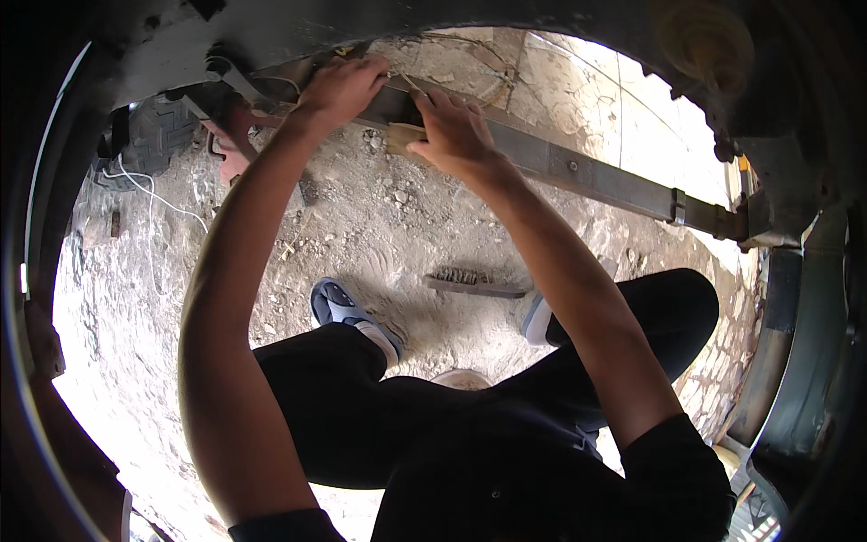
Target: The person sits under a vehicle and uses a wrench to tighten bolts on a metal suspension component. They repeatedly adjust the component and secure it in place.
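Both arms reach forward to a long grey metal beam (578,172) that runs across under a dark vehicle body. My left hand (343,88) is closed at the beam's left part, its fingers curled; what they hold is hidden. My right hand (452,131) bends its fingers over the beam, with its thumb lower and apart from them. A thin pale rod (412,84) slants between the two hands, its end by my right fingertips. Beside my right thumb shows a yellowish-brown block-like piece (403,138), partly covered. What my right fingers grip is hidden.
A brush (474,284) with a long back lies on the dirt between my sandalled feet. Left of my arm are a reddish metal part (237,149), a white cable (153,194) and a dark treaded tyre (161,135). Dark metal (506,14) hangs low ahead.
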`<state>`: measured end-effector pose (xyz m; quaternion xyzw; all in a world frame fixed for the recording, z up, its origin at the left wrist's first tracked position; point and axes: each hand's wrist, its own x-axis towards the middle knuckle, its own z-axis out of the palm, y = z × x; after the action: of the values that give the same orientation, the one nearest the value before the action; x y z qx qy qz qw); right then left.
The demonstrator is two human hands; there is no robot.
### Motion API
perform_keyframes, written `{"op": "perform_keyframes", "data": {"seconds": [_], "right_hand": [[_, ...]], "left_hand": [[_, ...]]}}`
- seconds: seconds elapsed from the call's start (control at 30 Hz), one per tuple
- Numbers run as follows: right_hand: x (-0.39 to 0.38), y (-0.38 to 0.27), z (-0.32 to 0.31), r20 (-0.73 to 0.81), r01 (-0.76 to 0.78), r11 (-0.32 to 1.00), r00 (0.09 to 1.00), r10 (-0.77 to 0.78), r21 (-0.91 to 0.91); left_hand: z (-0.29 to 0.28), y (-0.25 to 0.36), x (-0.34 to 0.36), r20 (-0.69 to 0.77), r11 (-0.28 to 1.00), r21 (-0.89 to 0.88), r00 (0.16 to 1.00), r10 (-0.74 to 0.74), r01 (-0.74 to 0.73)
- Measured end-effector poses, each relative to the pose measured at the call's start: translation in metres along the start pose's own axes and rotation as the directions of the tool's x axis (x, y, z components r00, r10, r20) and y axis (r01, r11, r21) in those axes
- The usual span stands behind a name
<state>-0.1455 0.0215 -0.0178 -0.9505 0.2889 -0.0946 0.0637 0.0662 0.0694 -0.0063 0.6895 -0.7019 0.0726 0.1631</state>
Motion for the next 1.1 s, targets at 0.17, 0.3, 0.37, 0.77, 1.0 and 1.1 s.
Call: {"op": "perform_keyframes", "data": {"seconds": [0.17, 0.3, 0.37, 0.77, 1.0, 1.1], "right_hand": [[0.009, 0.004, -0.008, 0.089, -0.002, 1.0, 0.996, 0.004, -0.022], [0.01, -0.02, 0.005, -0.033, -0.067, 0.973, 0.998, 0.061, -0.221], [0.008, -0.017, 0.003, -0.033, -0.051, 0.978, 0.998, 0.045, -0.2], [0.007, -0.023, 0.009, -0.064, -0.124, 0.974, 0.991, 0.114, -0.188], [0.013, 0.001, -0.01, 0.112, 0.002, 1.0, 0.994, -0.005, 0.023], [0.018, -0.003, -0.015, 0.223, -0.087, 0.996, 0.971, 0.085, -0.002]], "left_hand": [[-0.002, 0.002, 0.004, 0.042, 0.999, -0.041, 0.999, -0.008, 0.009], [-0.003, 0.001, 0.003, 0.077, 0.999, -0.038, 0.997, -0.029, 0.032], [0.002, 0.001, 0.001, 0.012, 1.0, -0.025, 1.0, -0.011, 0.011], [0.0, 0.003, 0.002, 0.026, 0.998, -0.043, 0.999, -0.04, 0.041], [0.002, -0.003, 0.001, 0.022, 0.999, -0.041, 1.0, -0.001, 0.002], [-0.006, 0.006, 0.004, 0.056, 0.997, -0.067, 0.998, -0.02, 0.023]]}}
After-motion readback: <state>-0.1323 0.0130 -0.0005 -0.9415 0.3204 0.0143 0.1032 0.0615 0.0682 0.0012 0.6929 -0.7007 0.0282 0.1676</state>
